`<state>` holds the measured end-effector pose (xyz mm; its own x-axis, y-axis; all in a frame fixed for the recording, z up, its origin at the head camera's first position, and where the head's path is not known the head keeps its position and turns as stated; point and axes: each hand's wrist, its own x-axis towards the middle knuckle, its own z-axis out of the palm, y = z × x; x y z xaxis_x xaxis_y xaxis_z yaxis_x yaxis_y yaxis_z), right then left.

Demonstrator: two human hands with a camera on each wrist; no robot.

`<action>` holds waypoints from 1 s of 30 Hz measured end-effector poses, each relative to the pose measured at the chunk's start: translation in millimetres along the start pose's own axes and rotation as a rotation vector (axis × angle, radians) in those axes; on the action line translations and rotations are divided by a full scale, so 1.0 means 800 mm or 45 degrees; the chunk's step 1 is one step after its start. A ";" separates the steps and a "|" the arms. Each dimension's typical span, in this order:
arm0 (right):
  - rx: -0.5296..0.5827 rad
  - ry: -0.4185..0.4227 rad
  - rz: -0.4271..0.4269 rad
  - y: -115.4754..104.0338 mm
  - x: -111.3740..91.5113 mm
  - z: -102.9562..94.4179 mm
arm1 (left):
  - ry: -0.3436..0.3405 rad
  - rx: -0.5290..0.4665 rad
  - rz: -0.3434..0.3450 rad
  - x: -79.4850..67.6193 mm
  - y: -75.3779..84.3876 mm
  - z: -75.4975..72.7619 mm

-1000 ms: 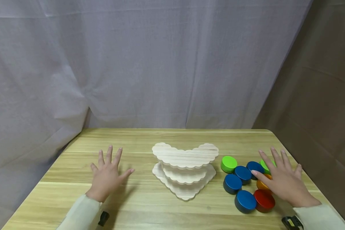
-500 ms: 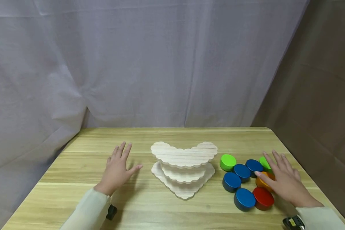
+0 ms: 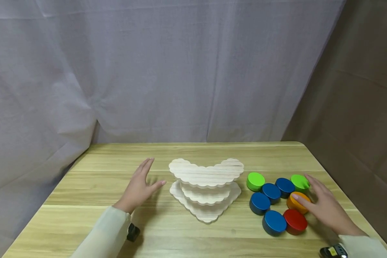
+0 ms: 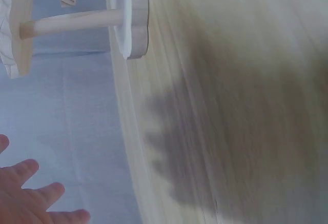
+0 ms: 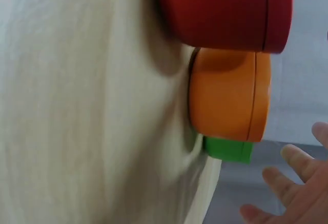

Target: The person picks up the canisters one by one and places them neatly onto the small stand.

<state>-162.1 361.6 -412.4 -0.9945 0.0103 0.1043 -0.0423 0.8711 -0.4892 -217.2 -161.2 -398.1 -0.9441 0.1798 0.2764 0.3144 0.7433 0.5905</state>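
My left hand (image 3: 136, 191) hovers above the table left of a pale wooden tiered stand (image 3: 206, 173) with scalloped edges, its fingers straight and thumb spread, holding nothing. In the left wrist view a round post (image 4: 77, 23) joins two of the stand's tiers. On the right, my right hand (image 3: 329, 208) is beside an orange round tin (image 3: 296, 204), fingers extended and thumb over the lid in the head view; I cannot tell whether they touch. Near that hand sit a red tin (image 3: 295, 222) and a green tin (image 3: 299, 182). The right wrist view shows fingers (image 5: 302, 165) spread beside the tins.
Several blue tins (image 3: 274, 223) stand close together between the wooden stand and my right hand. Another green tin (image 3: 255, 181) is at the stand's right. A grey cloth (image 3: 154, 71) hangs behind the wooden table (image 3: 84, 200).
My left hand has moved right toward the stand and turned edge-on. My right hand has shifted slightly right, uncovering more of the orange and green tins. The tins have stayed put.
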 end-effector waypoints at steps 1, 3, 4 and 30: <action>0.007 -0.014 0.022 0.001 0.000 0.000 | -0.007 -0.031 -0.007 0.001 0.000 0.001; 0.027 -0.032 0.053 0.005 -0.001 -0.001 | -0.025 -0.091 -0.025 0.004 0.001 0.001; 0.033 -0.034 0.068 0.006 -0.001 -0.001 | -0.031 -0.117 -0.037 0.005 0.000 0.002; 0.119 -0.142 0.132 0.025 -0.006 0.008 | -0.219 -0.323 -0.063 0.028 0.009 0.017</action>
<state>-158.4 375.8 -428.2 -0.9982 0.0389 -0.0448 0.0576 0.8186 -0.5714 -237.1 -143.1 -398.3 -0.9549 0.2699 0.1234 0.2623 0.5732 0.7763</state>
